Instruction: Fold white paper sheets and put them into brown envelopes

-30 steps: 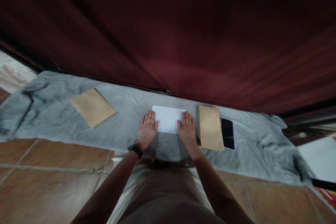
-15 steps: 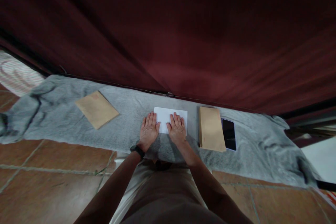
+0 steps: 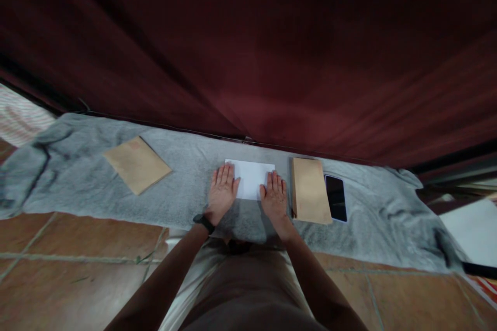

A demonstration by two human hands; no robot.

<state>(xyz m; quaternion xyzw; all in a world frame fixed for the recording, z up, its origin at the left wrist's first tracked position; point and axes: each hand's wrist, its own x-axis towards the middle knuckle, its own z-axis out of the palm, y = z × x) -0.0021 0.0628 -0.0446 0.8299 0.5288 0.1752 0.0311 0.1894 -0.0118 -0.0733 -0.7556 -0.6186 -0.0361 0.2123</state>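
A white sheet of paper (image 3: 249, 178), seemingly folded, lies on the grey cloth (image 3: 190, 165) in front of me. My left hand (image 3: 222, 191) rests flat over the paper's left edge, fingers stretched out and pointing away from me. On the opposite side, my right hand (image 3: 274, 199) lies flat with extended fingers at the paper's right edge, its thumb near the lower right part. Neither hand grips anything. A stack of brown envelopes (image 3: 310, 191) is just right of my right hand.
Right of the stack lies a phone (image 3: 336, 198) with a dark screen. Another brown envelope (image 3: 137, 164) sits at an angle on the left. Behind the cloth rises a dark red fabric surface (image 3: 264, 88). Tiled floor (image 3: 85, 238) shows below.
My right hand has slid right across the paper to its right edge, widening the gap between my hands. The left hand stays almost in place. The view has shifted slightly.
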